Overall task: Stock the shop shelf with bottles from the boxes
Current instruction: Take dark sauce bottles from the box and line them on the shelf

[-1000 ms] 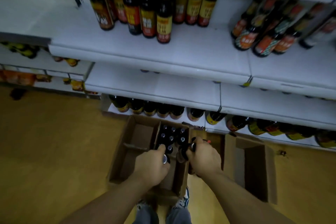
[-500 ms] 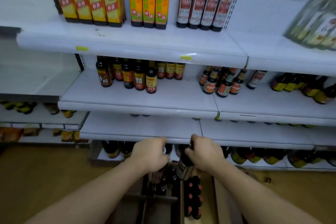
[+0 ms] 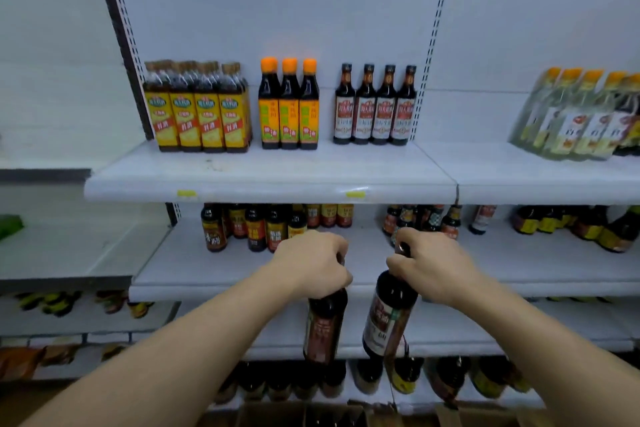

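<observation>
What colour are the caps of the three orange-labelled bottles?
The caps are orange, best seen in head view.

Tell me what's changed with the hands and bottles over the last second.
The left hand and right hand rose from the cardboard box to shelf height, lifting the left bottle and right bottle out by their necks. Both grips stayed; the shelved bottles did not move.

glossy dark bottles [image 3: 325, 326] with paper labels, matt white shelf [image 3: 270, 180]

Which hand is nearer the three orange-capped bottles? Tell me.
Left. The left hand sits almost straight below the orange-capped bottles; the right hand is below too, but further right.
</observation>
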Demonstrator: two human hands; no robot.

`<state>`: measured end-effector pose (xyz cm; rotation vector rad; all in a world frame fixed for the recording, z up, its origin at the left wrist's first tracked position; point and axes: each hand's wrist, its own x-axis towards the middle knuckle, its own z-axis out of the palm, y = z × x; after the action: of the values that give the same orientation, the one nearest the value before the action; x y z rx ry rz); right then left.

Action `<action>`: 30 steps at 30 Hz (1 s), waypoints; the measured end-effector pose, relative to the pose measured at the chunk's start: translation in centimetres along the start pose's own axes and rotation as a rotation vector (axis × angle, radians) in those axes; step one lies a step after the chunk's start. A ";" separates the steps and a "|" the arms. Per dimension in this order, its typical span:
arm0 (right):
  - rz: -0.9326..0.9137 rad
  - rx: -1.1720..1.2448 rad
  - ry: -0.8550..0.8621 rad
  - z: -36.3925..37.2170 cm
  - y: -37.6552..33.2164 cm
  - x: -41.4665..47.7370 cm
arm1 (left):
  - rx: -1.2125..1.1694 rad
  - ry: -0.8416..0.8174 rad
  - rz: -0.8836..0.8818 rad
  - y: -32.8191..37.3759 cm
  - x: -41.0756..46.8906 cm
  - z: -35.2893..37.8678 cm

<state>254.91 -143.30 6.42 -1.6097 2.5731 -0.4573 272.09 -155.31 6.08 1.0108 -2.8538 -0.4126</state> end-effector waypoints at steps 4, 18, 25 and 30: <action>-0.047 0.013 0.048 -3.8 -0.2 1.7 | -0.039 0.083 -0.004 1.5 1.4 -4.1; -0.178 0.176 0.138 -15.4 3.3 11.5 | -0.234 0.345 -0.043 6.7 12.0 -12.8; -0.246 0.267 0.201 -20.6 5.3 19.2 | -0.267 0.473 -0.090 9.0 18.7 -18.6; -0.249 0.281 0.218 -22.6 6.0 24.6 | -0.248 0.525 -0.146 9.4 23.0 -21.3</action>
<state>233.84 -157.94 28.60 -1.8672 2.3154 -1.0162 252.09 -167.56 28.93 1.0873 -2.2159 -0.4238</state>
